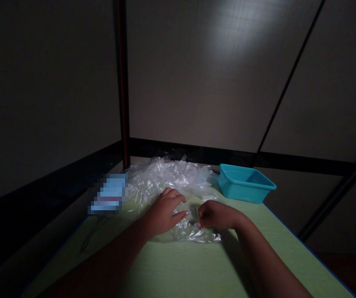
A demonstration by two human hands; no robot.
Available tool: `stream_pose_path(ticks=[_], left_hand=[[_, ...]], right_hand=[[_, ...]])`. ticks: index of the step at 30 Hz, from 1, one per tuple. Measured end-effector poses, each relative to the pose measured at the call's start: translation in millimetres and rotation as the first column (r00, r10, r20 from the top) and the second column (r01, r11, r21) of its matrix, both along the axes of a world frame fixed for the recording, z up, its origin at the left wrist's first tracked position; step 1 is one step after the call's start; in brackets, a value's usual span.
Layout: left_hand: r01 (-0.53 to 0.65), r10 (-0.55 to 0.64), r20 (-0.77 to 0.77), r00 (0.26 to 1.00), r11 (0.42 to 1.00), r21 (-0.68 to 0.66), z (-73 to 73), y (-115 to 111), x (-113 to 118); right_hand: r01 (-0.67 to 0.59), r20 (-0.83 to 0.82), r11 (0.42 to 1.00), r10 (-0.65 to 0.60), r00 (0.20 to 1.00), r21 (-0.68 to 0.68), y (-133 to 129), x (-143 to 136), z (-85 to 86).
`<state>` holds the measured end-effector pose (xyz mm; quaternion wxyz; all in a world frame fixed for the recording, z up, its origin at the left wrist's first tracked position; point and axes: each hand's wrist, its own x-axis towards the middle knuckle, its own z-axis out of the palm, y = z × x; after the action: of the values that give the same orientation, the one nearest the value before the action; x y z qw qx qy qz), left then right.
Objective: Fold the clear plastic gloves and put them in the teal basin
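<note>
A clear plastic bag (193,235) lies flat on the green table, with light glinting off its creases. My left hand (165,211) rests over its left part, thumb apart from the fingers. On the other side, my right hand (216,215) is closed, thumb and fingertips pinched on the plastic; the exact grip is dim. Behind both hands spreads a heap of crumpled clear plastic bags (174,176).
A turquoise plastic basin (241,192) stands at the back right of the green table (165,273). At the left edge lies a blurred-out, light blue rectangular item (111,192) with a thin dark strap or cord below it. Dark panelled walls (196,82) rise behind.
</note>
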<state>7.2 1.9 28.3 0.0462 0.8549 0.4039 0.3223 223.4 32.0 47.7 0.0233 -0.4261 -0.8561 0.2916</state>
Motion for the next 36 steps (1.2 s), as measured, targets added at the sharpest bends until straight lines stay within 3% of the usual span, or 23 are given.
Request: stream_pose_path(ticks=[4,8,18,29,33,36], left_hand=[[0.112,-0.113,-0.052,0.992,0.993,-0.034,4.0,-5,0],[0.177,-0.181,-0.078,0.98,0.982,-0.06,4.5,-6,0],[0.166,-0.188,-0.133,0.973,0.973,-0.162,-8.4,-2,-1],[0.157,-0.188,-0.212,0.959,0.975,-0.156,-11.7,-3,-1],[0.159,-0.164,-0.101,0.981,0.985,-0.061,-3.2,-3,1],[0.113,-0.114,0.122,0.986,0.993,0.019,4.5,-1,1]], right_hand=[[-0.01,0.058,0.984,0.021,0.998,-0.175,-5,-2,6.6],[-0.05,0.009,0.978,0.053,0.999,-0.204,-9,-1,10.4],[-0.069,0.08,0.95,0.098,0.992,-0.305,-6,-3,4.0],[-0.064,0.118,0.907,0.123,0.985,-0.415,-8,-7,1.9],[-0.026,-0.027,0.937,0.018,0.999,-0.348,-8,-6,3.0],[-0.04,-0.189,0.94,-0.027,0.982,-0.339,-10,-6,6.8]])
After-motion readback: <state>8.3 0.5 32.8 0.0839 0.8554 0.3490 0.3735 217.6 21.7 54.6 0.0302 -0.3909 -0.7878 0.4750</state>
